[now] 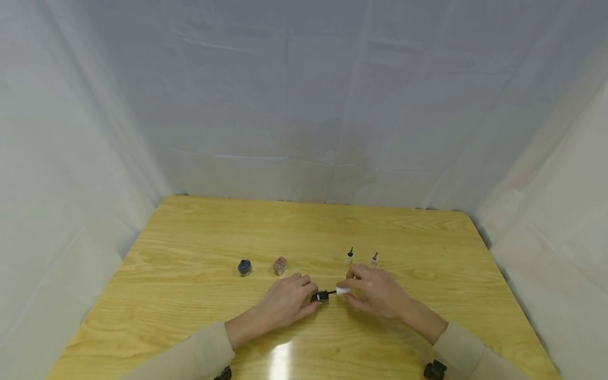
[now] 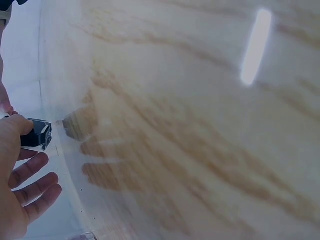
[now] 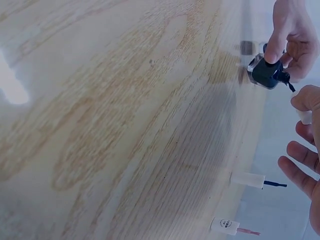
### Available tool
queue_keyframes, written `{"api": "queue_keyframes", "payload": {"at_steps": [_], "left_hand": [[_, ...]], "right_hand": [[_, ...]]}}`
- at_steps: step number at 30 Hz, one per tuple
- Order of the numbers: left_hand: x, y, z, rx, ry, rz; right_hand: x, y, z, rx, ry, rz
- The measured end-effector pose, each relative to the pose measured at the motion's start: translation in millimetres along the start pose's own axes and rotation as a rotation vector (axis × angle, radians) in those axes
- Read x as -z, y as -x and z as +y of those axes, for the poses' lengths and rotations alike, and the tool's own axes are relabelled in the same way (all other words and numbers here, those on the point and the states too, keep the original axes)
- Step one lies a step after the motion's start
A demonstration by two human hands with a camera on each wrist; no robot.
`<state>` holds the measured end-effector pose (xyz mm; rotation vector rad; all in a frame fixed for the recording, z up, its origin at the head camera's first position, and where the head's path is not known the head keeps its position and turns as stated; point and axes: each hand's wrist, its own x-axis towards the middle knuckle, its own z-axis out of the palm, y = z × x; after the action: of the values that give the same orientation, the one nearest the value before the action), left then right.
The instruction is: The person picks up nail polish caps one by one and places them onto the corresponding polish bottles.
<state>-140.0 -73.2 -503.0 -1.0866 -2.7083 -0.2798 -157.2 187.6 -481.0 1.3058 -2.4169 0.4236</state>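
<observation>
Between thumb and fingers my left hand (image 1: 287,300) grips a small bottle of black nail polish (image 1: 321,296), tipped on its side with its neck toward the right. My right hand (image 1: 380,291) pinches the white cap (image 1: 342,290) of its applicator. A black brush (image 1: 332,292) runs from this cap to the bottle's neck. In the right wrist view the clear-walled black bottle (image 3: 263,73) shows its dark neck, with the brush tip right at it. The left wrist view has the bottle (image 2: 39,134) under my left thumb, the other fingers spread below.
An uncapped dark blue polish bottle (image 1: 244,267) and a pink one (image 1: 280,265) sit left of centre on the wooden table (image 1: 190,232). Two white caps stand brush-up behind my right hand, one with a dark brush (image 1: 350,255), one with a pink brush (image 1: 374,258).
</observation>
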Motion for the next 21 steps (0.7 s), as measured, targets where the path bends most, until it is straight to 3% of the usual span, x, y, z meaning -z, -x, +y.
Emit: {"api": "queue_keyframes", "payload": {"at_steps": [21], "left_hand": [[-3.1,-0.3,2.3,-0.011,0.016,0.030]], "right_hand": [[-6.0,0.8,-0.5,0.005,-0.027,-0.011]]}}
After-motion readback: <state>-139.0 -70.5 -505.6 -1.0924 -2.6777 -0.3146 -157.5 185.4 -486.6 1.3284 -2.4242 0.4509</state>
